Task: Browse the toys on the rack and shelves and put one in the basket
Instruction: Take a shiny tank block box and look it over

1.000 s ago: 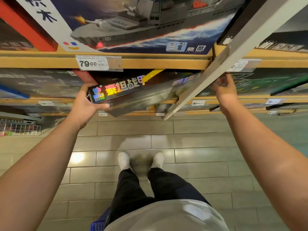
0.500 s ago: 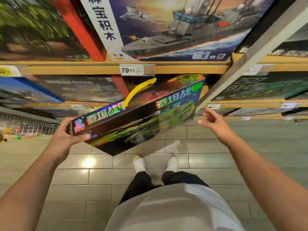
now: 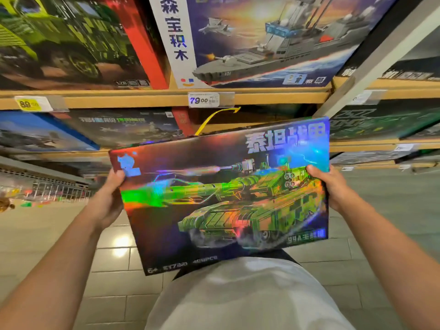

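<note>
A large flat toy box (image 3: 226, 198) with a shiny holographic picture of a green tank fills the middle of the head view, its front face turned toward me. My left hand (image 3: 108, 198) grips its left edge, thumb on the front. My right hand (image 3: 329, 186) grips the right edge the same way. The box hangs in front of the wooden shelves (image 3: 142, 98), clear of them. No basket is in view.
Shelves hold more boxed building sets: a grey warship box (image 3: 262, 39) above a 79.00 price tag (image 3: 203, 100), a green truck box (image 3: 59, 39) at upper left, darker boxes below. A grey upright post (image 3: 381, 53) crosses the upper right. Tiled floor lies underneath.
The tank box came off the lower shelf, moved toward me and turned face-on. My right hand left the shelf and took hold of the box's right edge.
</note>
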